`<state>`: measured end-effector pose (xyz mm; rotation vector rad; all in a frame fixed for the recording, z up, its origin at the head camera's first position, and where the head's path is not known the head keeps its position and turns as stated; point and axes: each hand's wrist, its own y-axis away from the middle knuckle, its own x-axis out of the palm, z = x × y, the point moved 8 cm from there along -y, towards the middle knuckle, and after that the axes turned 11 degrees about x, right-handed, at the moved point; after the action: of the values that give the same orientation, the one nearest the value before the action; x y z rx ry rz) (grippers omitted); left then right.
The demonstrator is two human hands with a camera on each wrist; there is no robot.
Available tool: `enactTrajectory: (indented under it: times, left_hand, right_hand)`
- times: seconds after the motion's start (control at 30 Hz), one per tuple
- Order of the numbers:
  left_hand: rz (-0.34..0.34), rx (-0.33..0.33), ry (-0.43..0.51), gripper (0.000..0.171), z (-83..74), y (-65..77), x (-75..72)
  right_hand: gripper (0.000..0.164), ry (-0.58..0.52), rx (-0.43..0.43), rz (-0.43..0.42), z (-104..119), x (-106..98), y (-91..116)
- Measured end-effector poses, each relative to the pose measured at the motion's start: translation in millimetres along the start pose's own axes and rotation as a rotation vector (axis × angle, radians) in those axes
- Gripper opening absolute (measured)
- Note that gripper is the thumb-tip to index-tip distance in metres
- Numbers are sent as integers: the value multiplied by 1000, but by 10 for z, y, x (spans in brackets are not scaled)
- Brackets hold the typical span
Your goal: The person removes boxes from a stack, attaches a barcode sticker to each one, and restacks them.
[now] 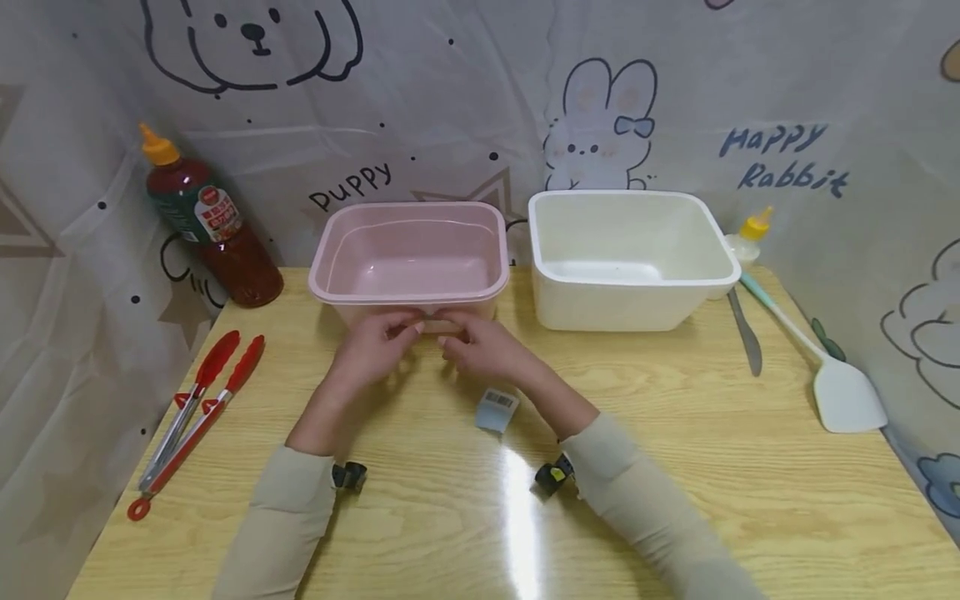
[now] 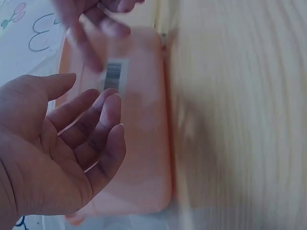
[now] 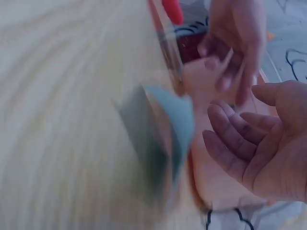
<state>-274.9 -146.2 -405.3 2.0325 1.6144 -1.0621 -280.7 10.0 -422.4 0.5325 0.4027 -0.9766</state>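
Note:
A pink plastic tub (image 1: 409,250) stands at the back of the table, with a barcode label (image 2: 113,74) on its near wall. My left hand (image 1: 378,343) is at that wall, fingers loosely bent at the label's edge and thumb apart from them in the left wrist view. From the other side my right hand (image 1: 483,343) reaches the same spot, its fingers (image 3: 225,143) also loosely bent, thumb apart. Neither hand shows anything in its grasp. A small folded paper slip (image 1: 497,410) with a printed barcode lies on the table below the right hand.
A white tub (image 1: 607,304) stands right of the pink one. Red-tipped tongs (image 1: 198,417) and a red sauce bottle (image 1: 213,225) are on the left. At the right are a small yellow-capped bottle (image 1: 746,242), a knife (image 1: 746,333) and a white spatula (image 1: 843,392).

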Motion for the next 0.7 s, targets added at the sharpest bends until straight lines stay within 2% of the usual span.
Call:
enactTrajectory:
  times: [0.07,0.13,0.23,0.3,0.37,0.5,0.57,0.7]
  left_hand:
    - [-24,-11,-3,36,6,22,-40]
    - [-23,0,-19,35,5,30,-30]
    - [17,31,-21,37,13,19,62]
    - [39,28,-3,39,17,15,98]
    - [34,21,16,38,20,15,84]
    - [-5,8,-4,36,12,29,-4]
    - [8,12,-11,37,8,29,15]
    - [60,19,13,42,-24,17,97]
  right_hand:
    - [49,-29,36,-43,-41,-62,15]
    - [48,-27,52,-51,-82,-71,19]
    - [47,6,9,2,-80,14,3]
    - [48,49,-26,13,-47,44,3]
    - [46,55,-37,-5,-27,25,11]
    - [45,25,25,-73,-70,-71,36]
    - [47,19,46,-55,-101,-52,33]
    - [51,55,10,6,-63,27,21]
